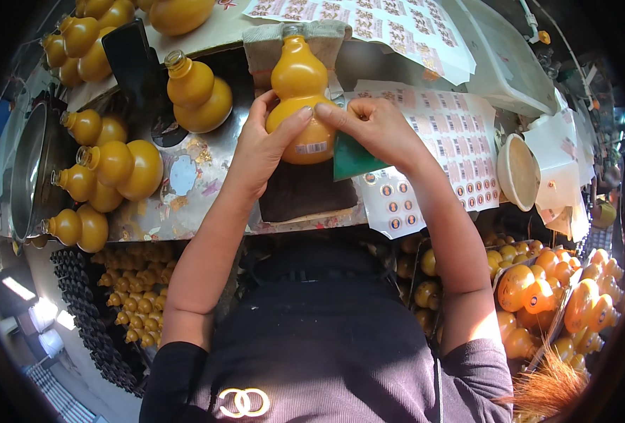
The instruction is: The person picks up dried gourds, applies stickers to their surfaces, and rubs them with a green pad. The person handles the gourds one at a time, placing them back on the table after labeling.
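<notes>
I have both bare hands on one yellow gourd-shaped bottle (298,81), which lies at the middle of the bench (154,224) with its clear neck pointing away from the body. The neck end rests on a pale cloth (257,51); the base is over a dark pad (305,197). The left hand (268,141) is partly closed around the left side of the lower bulb, thumb across the front, and has hold of the bottle. The right hand (383,130) touches the same bulb with its thumb, just beside the left thumb; its fingers are bent, and I cannot tell how firmly they close. A flat green card (358,162) juts from below this hand; its upper part is hidden, so I cannot tell whether it is gripped. Below the thumbs I see a barred label (311,149) near the bottle's base.

To the right, sticker sheets (467,155) lie near a round bowl (518,173), with a translucent tub (503,56) beyond. To the left I note another yellow bottle (199,95), a cluster of similar bottles (118,169) and a metal pan (30,169). Small yellow bottles (139,303) fill the space below the bench at lower left.
</notes>
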`<state>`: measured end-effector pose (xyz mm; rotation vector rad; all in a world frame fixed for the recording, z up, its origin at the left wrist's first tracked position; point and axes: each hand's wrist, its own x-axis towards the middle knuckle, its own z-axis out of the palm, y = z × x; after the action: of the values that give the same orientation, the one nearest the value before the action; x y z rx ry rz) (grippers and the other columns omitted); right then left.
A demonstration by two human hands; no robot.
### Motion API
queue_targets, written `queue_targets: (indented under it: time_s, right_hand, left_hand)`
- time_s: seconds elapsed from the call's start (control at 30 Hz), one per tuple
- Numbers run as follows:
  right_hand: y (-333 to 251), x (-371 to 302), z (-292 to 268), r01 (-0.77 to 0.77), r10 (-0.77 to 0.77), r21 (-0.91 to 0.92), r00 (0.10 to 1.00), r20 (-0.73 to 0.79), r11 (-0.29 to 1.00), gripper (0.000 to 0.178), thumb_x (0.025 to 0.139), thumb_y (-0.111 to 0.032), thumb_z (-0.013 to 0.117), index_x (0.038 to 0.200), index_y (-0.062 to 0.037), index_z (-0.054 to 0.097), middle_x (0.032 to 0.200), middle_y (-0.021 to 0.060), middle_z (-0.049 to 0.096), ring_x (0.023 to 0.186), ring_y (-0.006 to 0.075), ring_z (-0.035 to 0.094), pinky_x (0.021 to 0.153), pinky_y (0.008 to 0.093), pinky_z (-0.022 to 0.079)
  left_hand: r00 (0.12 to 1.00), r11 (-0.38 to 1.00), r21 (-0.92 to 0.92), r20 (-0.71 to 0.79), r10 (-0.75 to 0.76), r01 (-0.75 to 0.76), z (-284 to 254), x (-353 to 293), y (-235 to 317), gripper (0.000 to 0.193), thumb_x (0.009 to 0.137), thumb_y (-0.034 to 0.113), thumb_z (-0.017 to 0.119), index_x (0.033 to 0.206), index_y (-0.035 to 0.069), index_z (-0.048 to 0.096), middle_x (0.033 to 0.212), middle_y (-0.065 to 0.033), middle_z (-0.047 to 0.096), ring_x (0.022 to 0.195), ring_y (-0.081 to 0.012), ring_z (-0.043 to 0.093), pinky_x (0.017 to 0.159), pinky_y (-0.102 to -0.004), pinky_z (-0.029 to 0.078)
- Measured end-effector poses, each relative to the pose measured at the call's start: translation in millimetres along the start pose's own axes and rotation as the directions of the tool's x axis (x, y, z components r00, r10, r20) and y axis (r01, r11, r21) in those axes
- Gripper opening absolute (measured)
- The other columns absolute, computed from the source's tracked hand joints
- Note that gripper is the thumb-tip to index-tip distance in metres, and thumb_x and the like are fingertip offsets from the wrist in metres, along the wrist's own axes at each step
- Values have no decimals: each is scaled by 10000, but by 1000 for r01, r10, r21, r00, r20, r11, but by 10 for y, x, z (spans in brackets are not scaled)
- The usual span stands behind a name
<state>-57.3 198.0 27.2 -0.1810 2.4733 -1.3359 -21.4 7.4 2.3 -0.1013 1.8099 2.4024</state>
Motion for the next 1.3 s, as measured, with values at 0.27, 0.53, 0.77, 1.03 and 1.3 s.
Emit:
queue_targets:
  time_s: [0.27,0.53,0.77,1.03,1.3]
  right_hand:
    - [24,55,-56,-143,140,5,976,165,990,587,814,-588,650,728,-8,680,624,-22,530,569,59,476,512,231,377]
    - [-42,-127,-147,-3,-80,626,991,105,780,329,897,-318,638,1098,-64,580,908,-5,591,795,27,548,684,180,457]
    - [-380,63,-229,396,-395,18,913,105,918,282,848,-197,637,1024,14,573,867,61,596,798,112,547,711,263,460]
    - [-469,75,-117,532,-580,-291,807,-108,795,270,819,-130,665,1047,-8,590,899,140,638,773,249,607,715,328,484]
    - [-100,-543,406,638,-911,-724,412,31,263,420,663,-81,642,1080,-120,663,769,-40,508,595,113,480,523,272,361]
  left_hand:
    - [998,998,-32,-6,-55,54,11,23,19,673,859,310,659,1352,-35,356,1286,-141,475,1184,-182,484,1006,-309,388]
    - [991,997,-79,132,21,-10,-159,-100,-89,764,916,340,612,1461,-31,226,1417,-142,388,1323,-195,368,1101,-321,274]
    - [984,998,-56,178,24,-14,-213,-125,-134,752,940,320,584,1478,-27,189,1441,-153,361,1340,-204,354,1106,-317,263]
    - [981,999,-17,189,37,-34,-259,-108,-175,685,980,315,488,1481,-33,177,1464,-153,338,1358,-202,330,1116,-308,244]
    - [975,999,-14,219,31,-29,-285,-86,-166,562,1020,255,374,1485,0,187,1470,-127,338,1342,-195,364,1109,-327,286]
